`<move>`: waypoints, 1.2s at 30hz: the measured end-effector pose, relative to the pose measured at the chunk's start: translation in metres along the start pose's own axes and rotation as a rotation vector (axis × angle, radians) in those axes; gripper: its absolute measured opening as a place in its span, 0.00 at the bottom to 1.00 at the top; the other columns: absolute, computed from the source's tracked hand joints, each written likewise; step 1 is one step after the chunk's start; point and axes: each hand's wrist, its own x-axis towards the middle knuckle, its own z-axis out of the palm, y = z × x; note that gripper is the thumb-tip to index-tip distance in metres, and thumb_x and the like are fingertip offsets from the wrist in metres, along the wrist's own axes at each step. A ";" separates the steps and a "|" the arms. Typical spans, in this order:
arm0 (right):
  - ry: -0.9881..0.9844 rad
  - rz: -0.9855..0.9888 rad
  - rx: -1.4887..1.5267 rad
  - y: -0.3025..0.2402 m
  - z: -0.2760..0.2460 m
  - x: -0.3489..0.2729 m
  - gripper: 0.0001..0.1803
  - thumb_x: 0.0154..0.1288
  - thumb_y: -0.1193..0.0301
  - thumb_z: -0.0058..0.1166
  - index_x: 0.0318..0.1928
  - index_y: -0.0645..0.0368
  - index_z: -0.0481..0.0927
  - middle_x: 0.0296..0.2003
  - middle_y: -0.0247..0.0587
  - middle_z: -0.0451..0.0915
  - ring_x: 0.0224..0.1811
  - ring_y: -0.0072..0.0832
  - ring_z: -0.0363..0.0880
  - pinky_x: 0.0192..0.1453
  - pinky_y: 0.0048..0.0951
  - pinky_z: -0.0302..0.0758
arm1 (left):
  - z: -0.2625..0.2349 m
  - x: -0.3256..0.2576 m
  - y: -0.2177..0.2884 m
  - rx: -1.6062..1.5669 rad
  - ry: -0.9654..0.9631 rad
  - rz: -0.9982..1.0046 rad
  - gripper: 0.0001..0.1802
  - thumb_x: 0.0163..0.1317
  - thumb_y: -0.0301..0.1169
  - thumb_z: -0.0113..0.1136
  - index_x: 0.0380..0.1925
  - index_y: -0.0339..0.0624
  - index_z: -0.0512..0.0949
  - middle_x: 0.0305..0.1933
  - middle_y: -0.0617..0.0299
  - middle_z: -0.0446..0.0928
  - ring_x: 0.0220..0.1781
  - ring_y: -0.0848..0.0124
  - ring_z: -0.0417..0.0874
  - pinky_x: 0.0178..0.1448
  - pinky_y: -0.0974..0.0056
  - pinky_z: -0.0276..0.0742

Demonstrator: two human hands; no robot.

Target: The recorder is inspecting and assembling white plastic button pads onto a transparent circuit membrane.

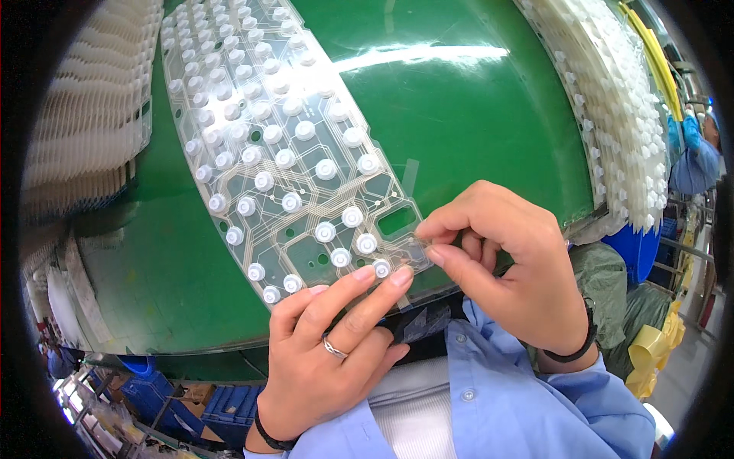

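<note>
A clear flexible membrane sheet (267,115) with printed circuit traces and several white rubber domes lies on the green table (459,115). My left hand (329,352), wearing a ring, presses two fingertips on the sheet's near edge beside the closest domes. My right hand (505,260) pinches the sheet's near right corner between thumb and forefinger. A small clear bit may sit in that pinch; I cannot tell what it is.
Stacks of white dome sheets (619,115) run along the table's right edge, and another pile (84,115) lies at the left. Blue bins (168,405) stand under the table. A person in blue (696,153) works at far right. A yellow bag (654,352) sits lower right.
</note>
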 end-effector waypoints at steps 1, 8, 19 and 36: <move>0.003 -0.010 -0.015 0.000 0.000 0.000 0.11 0.54 0.85 0.61 0.39 0.64 0.83 0.31 0.35 0.78 0.21 0.13 0.68 0.25 0.17 0.63 | 0.000 -0.001 -0.001 -0.006 -0.008 0.012 0.13 0.51 0.42 0.68 0.22 0.50 0.75 0.62 0.65 0.78 0.63 0.63 0.74 0.59 0.56 0.64; 0.044 -0.207 -0.388 -0.001 0.006 -0.001 0.12 0.53 0.79 0.65 0.41 0.61 0.83 0.29 0.38 0.76 0.22 0.23 0.69 0.26 0.24 0.63 | 0.000 -0.002 -0.003 -0.033 -0.013 0.026 0.13 0.50 0.43 0.68 0.23 0.49 0.77 0.61 0.62 0.78 0.62 0.59 0.74 0.58 0.55 0.65; 0.276 -0.127 -0.011 0.009 0.005 -0.003 0.20 0.55 0.75 0.66 0.50 0.58 0.81 0.33 0.40 0.78 0.32 0.32 0.76 0.37 0.32 0.72 | -0.005 -0.006 -0.007 -0.268 0.134 -0.055 0.12 0.52 0.40 0.68 0.20 0.46 0.78 0.55 0.54 0.82 0.59 0.54 0.76 0.61 0.53 0.68; -0.075 -0.021 0.116 -0.009 -0.005 -0.063 0.16 0.54 0.79 0.66 0.46 0.62 0.82 0.40 0.43 0.83 0.40 0.37 0.82 0.45 0.34 0.79 | -0.011 -0.024 0.000 -0.286 0.347 -0.204 0.10 0.52 0.37 0.69 0.19 0.47 0.80 0.51 0.59 0.84 0.62 0.53 0.75 0.63 0.53 0.68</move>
